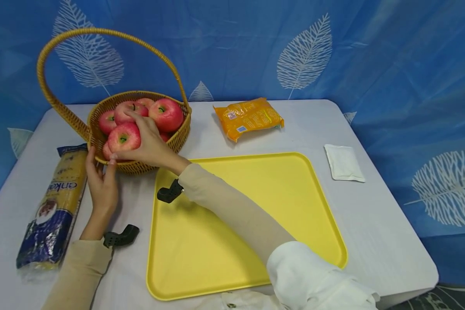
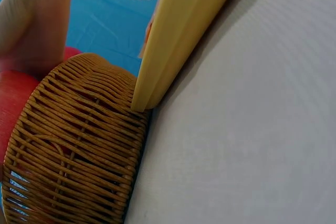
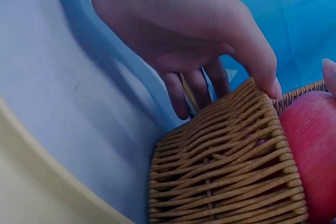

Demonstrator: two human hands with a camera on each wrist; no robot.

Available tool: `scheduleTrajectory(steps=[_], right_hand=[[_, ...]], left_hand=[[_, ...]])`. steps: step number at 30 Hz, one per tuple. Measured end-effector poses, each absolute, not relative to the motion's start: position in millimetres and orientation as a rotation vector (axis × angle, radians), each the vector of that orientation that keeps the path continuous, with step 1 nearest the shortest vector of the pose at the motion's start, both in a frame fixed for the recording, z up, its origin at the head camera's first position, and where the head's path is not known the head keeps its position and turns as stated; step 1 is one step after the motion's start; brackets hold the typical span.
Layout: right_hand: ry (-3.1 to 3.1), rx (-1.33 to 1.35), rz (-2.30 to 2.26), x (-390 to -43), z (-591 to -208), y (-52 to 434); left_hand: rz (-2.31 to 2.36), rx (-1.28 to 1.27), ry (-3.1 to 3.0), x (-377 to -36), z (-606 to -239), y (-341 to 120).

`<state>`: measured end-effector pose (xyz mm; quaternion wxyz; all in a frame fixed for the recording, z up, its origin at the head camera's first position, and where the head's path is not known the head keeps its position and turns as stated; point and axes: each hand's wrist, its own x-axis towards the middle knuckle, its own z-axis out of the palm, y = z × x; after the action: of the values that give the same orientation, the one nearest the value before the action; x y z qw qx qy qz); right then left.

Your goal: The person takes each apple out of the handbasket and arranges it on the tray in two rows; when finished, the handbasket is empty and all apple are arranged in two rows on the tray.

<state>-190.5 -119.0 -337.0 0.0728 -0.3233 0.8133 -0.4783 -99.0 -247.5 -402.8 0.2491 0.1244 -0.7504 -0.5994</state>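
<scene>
Yellow tray (image 1: pixel 255 206) nearest | right hand (image 1: pixel 149 144) grips red-pink apple (image 1: pixel 124 137) | left hand (image 1: pixel 100 181) steadies wicker basket (image 1: pixel 178 140), fingers straight

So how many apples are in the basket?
5 red apples show in the woven wicker basket: front one under the right hand, left, middle, back, right. More may hide underneath.

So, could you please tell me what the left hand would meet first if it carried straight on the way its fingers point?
The left hand points up-table, its fingertips already at the wicker basket wall and rim, so the basket comes first. Beyond the rim lies the front apple, held by the right hand.
</scene>
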Motion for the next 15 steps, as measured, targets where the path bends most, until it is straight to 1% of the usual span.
scheduleTrajectory(steps=[9,15], right_hand=[[2.402,-1.01,-1.405,-189.5,-339.0,-113.7],[2.405,-1.098,-1.352,-190.5,-341.0,-112.4]], left_hand=[[-1.637,0.334,-2.036,-98.1,-405.1,-247.7],[-1.627,0.336,-2.044,-97.3,-404.7,-247.0]])
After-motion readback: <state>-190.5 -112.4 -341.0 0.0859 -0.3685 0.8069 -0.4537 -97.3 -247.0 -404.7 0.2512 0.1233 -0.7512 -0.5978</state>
